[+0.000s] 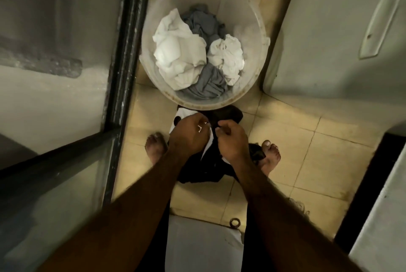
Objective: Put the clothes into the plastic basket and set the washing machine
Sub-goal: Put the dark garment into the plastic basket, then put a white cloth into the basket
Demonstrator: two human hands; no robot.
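Observation:
A round translucent plastic basket [256, 30] stands on the tiled floor ahead of me, holding white clothes [175, 52] and grey clothes [208, 87]. Just in front of it, between my bare feet, hangs a black-and-white garment [228, 114]. My left hand [189, 135] and my right hand [230, 142] both grip its upper edge with curled fingers, close together. The garment's lower part droops to the floor behind my forearms.
A dark-framed glass door [123, 56] runs along the left. A white appliance with a recessed handle [329, 41] stands at the right, another white unit [382, 216] at the lower right. A small metal ring [235, 223] lies on the floor near me.

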